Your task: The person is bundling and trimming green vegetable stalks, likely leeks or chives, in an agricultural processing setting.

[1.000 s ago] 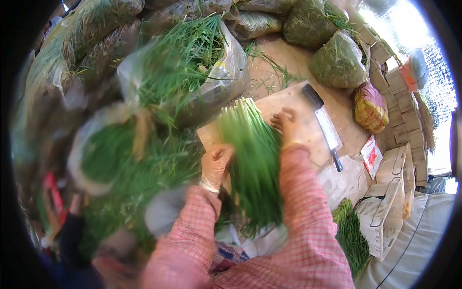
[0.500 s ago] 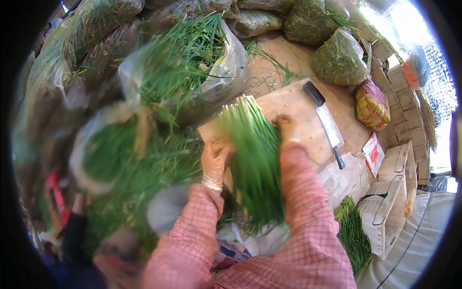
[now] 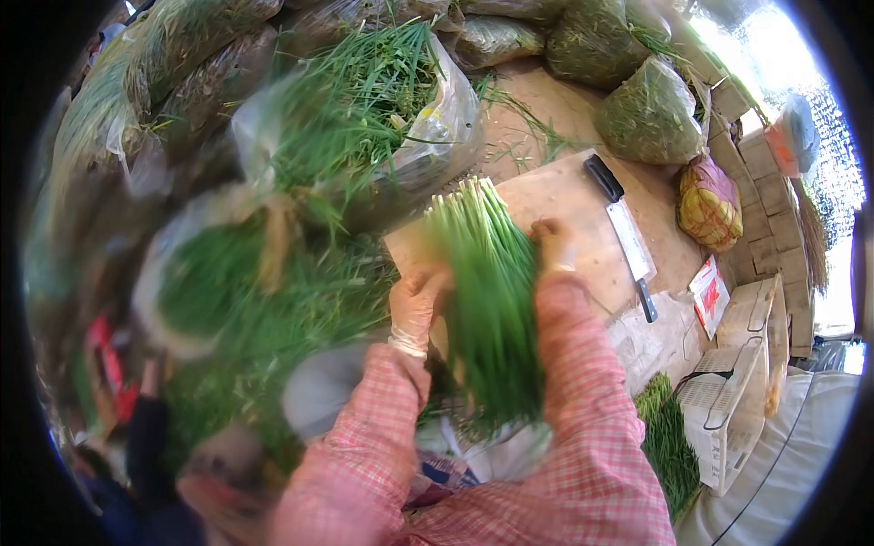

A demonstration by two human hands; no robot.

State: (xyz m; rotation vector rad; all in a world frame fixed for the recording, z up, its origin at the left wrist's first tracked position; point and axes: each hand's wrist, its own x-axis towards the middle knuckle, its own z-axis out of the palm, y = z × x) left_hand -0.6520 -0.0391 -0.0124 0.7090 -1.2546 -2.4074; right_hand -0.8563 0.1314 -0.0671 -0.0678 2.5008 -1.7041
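Note:
A thick bundle of green chives [image 3: 496, 314] lies across the near left part of a wooden board [image 3: 569, 196], pale cut ends pointing away and blurred leaves hanging toward my body. My left hand [image 3: 419, 305], in a thin glove, closes on the bundle's left side. Gripping its right edge, my right hand [image 3: 553, 244] has its fingers curled in against the stalks. Some fingers of both hands are hidden by the leaves. To the right on the board rests a broad-bladed knife [image 3: 630, 238] with a black handle; another dark handle shows at the blade's near end.
An open plastic bag of loose greens [image 3: 364, 109] stands beyond the board. Stuffed bags [image 3: 654, 109] line the back. At right are white crates [image 3: 724, 409] and stacked chives [image 3: 669, 446]. Another person's arm [image 3: 150, 428] shows at lower left, near a heap of greens [image 3: 300, 300].
The whole view has shifted slightly, so most things appear a little further right. Both hands stay on the bundle of chives, and its leaves remain blurred.

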